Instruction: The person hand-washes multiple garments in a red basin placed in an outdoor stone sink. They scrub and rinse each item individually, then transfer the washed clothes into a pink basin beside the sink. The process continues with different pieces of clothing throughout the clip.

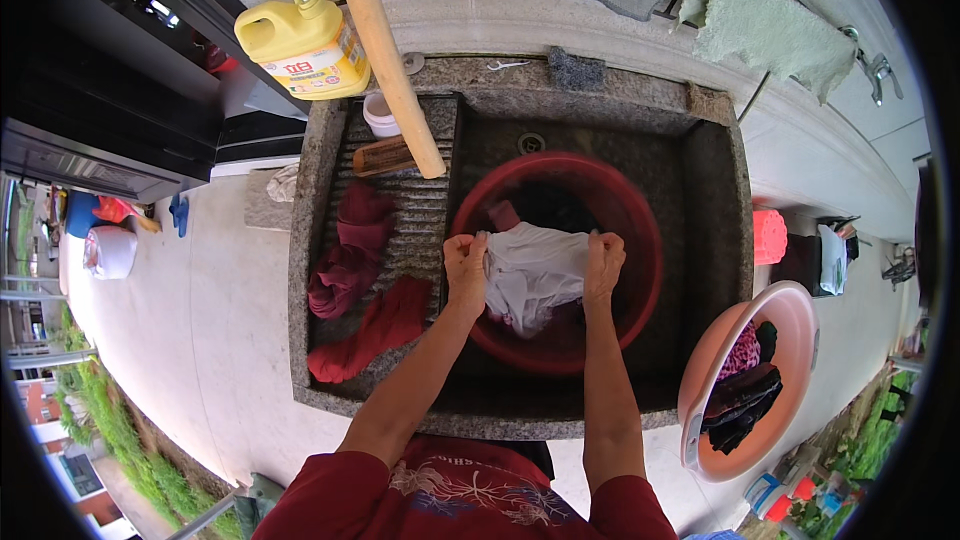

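Observation:
A white garment [538,265] is stretched between my hands above a red basin [640,210] that stands in the stone sink [715,175]. My left hand [466,265] pinches its left edge, while my right hand [603,265] is closed on the opposite edge. Beneath it, dark cloth [550,202] lies in the basin, partly hidden by the garment. On the ribbed washboard slab [425,215] to the left rest a maroon cloth [355,250] and a red cloth [375,332].
A wooden stick [385,50] leans across the slab, near a scrub brush [385,155] and a white tub [380,115]. Behind stands a yellow pump jug [305,45]. At right, a pink basin [795,370] holds clothes; a tap [875,70] is on the wall.

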Demonstrator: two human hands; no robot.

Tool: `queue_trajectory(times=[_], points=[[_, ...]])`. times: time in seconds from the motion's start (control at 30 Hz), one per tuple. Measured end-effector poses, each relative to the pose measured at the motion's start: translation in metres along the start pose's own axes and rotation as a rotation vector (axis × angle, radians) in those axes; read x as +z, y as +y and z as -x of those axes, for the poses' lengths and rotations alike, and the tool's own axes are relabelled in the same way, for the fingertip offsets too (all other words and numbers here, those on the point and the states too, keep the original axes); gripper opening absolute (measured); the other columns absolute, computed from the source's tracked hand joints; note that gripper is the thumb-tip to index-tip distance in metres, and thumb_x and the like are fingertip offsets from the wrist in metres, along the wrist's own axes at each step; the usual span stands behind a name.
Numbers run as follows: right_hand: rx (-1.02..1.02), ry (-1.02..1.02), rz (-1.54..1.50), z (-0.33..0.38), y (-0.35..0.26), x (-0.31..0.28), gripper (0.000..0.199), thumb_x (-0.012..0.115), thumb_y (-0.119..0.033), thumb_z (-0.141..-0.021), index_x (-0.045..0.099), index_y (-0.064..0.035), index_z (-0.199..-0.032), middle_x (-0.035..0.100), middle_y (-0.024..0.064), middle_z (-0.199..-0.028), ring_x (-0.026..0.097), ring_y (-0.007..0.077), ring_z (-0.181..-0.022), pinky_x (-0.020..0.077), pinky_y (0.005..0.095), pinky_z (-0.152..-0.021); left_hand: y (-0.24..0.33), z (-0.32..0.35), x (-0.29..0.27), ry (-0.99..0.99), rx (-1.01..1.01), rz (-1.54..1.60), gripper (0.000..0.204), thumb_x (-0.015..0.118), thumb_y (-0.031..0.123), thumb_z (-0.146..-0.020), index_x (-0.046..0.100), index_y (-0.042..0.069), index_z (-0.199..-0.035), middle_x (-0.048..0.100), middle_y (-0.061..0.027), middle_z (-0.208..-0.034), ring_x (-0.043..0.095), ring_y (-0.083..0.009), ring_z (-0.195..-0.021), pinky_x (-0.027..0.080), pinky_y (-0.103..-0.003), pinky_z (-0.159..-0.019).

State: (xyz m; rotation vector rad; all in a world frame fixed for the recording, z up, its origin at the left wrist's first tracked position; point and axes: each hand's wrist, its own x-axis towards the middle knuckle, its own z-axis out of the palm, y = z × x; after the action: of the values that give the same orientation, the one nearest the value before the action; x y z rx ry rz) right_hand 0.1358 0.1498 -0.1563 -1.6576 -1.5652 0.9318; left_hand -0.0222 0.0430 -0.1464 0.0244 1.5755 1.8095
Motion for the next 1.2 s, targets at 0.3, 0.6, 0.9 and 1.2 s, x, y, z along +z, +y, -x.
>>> queue_trajectory(times=[0.3, 0.6, 0.9, 1.2], points=[[-0.531, -0.020, 0.593, 0.036, 0.069, 0.057, 0.040, 0.062, -0.009, -0.071, 0.054, -0.0117, -0.110, 0.046, 0.0190, -0.111, 0.047, 0.0371, -0.092, 0.0429, 0.0458, -0.077, -0.094, -0.014, 0.004, -0.150, 0.198, -0.946, 0.041, 0.059, 0.012, -0.078, 0.045, 0.003, -0.115, 0.053, -0.0242, -0.113, 0.052, -0.0402, -0.104, 0.041, -0.044, -0.088], [-0.071, -0.317, 0.031, 0.002, 0.043, 0.010, 0.022, 0.054, 0.000, -0.073, 0.057, -0.0042, -0.095, 0.063, 0.0177, -0.090, 0.061, 0.0327, -0.077, 0.0480, 0.0385, -0.072, -0.035, -0.004, 0.000, -0.350, 0.128, -0.282, 0.010, 0.064, 0.016, -0.080, 0.060, 0.009, -0.085, 0.063, -0.0019, -0.083, 0.060, -0.0148, -0.074, 0.050, -0.029, -0.069], [-0.426, -0.286, -0.031, 0.107, -0.136, 0.004, 0.027, 0.066, -0.010, -0.070, 0.057, -0.0059, -0.095, 0.059, 0.0126, -0.095, 0.058, 0.0259, -0.086, 0.0473, 0.0331, -0.072, 0.021, 0.009, 0.034, -0.286, -0.661, 0.525, 0.021, 0.051, 0.034, -0.092, 0.055, 0.014, -0.093, 0.059, -0.0012, -0.086, 0.058, -0.0159, -0.076, 0.051, -0.031, -0.067], [-0.156, -0.122, 0.107, 0.010, -0.121, 0.020, 0.025, 0.058, -0.026, -0.084, 0.059, -0.0035, -0.073, 0.061, 0.0153, -0.063, 0.061, 0.0360, -0.060, 0.0475, 0.0430, -0.056, 0.015, 0.024, 0.047, -0.462, -0.664, 0.377, 0.023, 0.048, 0.031, -0.092, 0.057, 0.012, -0.100, 0.062, -0.0020, -0.090, 0.062, -0.0167, -0.082, 0.052, -0.031, -0.066]])
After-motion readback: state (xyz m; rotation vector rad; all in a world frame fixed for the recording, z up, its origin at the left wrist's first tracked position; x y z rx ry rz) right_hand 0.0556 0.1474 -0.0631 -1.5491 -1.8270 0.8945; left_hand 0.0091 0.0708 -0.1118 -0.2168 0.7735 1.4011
